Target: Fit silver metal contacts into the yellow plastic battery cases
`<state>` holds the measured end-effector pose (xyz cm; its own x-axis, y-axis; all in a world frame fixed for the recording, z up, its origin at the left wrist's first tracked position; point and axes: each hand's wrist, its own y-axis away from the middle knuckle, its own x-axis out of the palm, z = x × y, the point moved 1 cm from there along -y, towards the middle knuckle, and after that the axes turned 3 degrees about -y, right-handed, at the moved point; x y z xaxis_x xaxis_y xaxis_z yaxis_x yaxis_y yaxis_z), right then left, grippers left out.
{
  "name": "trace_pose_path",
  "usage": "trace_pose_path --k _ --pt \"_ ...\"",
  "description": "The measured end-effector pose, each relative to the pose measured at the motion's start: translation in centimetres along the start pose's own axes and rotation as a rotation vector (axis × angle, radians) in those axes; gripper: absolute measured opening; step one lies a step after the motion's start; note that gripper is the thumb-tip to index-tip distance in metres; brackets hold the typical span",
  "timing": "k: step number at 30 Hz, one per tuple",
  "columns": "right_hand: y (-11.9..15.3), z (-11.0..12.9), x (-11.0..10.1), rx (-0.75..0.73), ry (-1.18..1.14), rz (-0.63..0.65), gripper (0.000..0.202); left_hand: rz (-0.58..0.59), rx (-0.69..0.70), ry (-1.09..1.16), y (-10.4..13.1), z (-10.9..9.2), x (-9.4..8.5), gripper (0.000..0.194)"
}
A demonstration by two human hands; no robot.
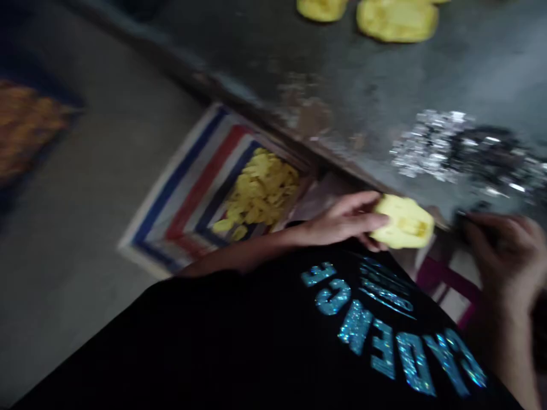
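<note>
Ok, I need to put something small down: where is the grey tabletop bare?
The grey tabletop looks bare, though blurred, left of the rounded yellow pieces in view and between them and the heap of shiny silvery bits. It is crowded along that heap, with the right hand close by.

Grey floor (pixel 128 131) is being bordered by a worn tabletop (pixel 256 51); pale light (pixel 517 68) is being reflected there; a magenta frame (pixel 431 274) is being partly hidden.

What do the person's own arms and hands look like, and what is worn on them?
The left hand and right hand are ungloved, and the visible forearms are bare. The person wears a black fabric top with glittering turquoise block letters. Blur hides finer detail.
</note>
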<state>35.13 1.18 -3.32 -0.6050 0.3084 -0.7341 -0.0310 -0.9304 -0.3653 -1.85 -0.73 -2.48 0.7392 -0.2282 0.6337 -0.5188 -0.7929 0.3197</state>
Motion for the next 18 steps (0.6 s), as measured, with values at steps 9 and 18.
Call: trace_pose_path --k 9,18 --pt "0.7 4.0 1.7 0.041 0.000 0.074 0.014 -0.163 0.104 -0.088 -1.2 -1.7 -0.7 0.028" --pt "-0.1 4.3 2.4 -0.052 -0.008 0.115 0.011 -0.222 0.077 -0.142 -1.7 -1.4 0.7 0.031"
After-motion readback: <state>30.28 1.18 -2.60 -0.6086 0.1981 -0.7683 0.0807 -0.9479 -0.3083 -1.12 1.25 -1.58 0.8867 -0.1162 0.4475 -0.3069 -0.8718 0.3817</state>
